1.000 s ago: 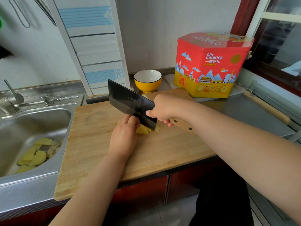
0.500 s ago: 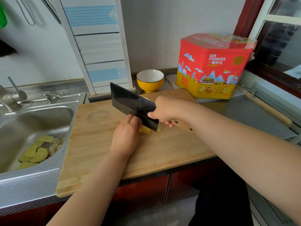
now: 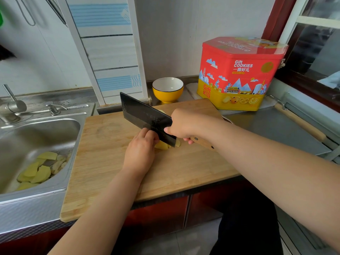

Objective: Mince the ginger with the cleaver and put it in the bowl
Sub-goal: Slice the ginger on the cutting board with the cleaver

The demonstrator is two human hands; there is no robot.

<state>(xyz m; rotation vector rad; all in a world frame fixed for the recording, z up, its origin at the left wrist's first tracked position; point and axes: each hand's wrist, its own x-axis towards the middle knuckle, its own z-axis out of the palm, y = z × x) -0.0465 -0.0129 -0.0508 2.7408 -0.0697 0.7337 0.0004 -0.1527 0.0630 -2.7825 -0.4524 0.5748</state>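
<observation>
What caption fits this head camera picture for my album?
Right hand slices ginger with a cleaver while the left hand steadies it.

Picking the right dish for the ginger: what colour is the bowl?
Yellow outside, white inside with a dark rim, the bowl shows in the head view.
</observation>
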